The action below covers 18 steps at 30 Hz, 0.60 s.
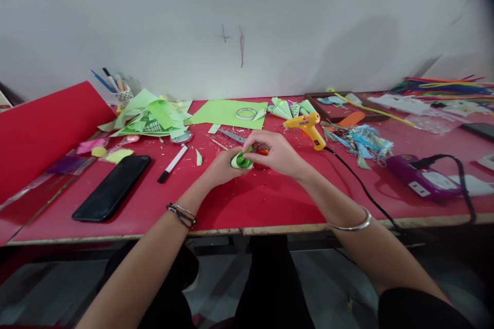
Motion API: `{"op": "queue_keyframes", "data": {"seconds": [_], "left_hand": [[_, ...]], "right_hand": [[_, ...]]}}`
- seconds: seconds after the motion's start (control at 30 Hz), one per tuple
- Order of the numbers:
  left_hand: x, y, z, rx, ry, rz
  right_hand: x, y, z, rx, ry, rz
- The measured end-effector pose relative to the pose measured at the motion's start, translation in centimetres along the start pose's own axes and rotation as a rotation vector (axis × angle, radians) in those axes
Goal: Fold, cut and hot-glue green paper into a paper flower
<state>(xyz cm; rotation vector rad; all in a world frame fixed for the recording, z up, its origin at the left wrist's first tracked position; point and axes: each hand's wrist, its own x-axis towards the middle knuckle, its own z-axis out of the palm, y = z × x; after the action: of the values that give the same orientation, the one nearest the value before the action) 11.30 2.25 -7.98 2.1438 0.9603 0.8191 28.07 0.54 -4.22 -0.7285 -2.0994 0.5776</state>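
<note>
A rolled piece of green paper is held above the red table, its open end facing me. My left hand is wrapped round its left side. The fingers of my right hand pinch at its upper rim, some of them hidden behind the roll. Just beyond my hands lie scissors, their handles partly covered by my right hand. A thin wooden stick and a small curved green paper scrap rest to the left.
A yellow glue gun stands to the right, its cord running to a purple power strip. At left lie a black phone, a marker and heaped green paper. Green paper cones and a tape roll sit behind.
</note>
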Motion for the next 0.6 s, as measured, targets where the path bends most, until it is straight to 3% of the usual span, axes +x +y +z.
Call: {"op": "queue_keyframes", "data": {"seconds": [0.3, 0.6], "left_hand": [[0.0, 0.16, -0.25, 0.01, -0.01, 0.004], [0.05, 0.02, -0.39, 0.172, 0.049, 0.046]], "right_hand": [[-0.06, -0.36, -0.34, -0.174, -0.057, -0.145], [-0.06, -0.21, 0.0, -0.34, -0.065, -0.074]]}}
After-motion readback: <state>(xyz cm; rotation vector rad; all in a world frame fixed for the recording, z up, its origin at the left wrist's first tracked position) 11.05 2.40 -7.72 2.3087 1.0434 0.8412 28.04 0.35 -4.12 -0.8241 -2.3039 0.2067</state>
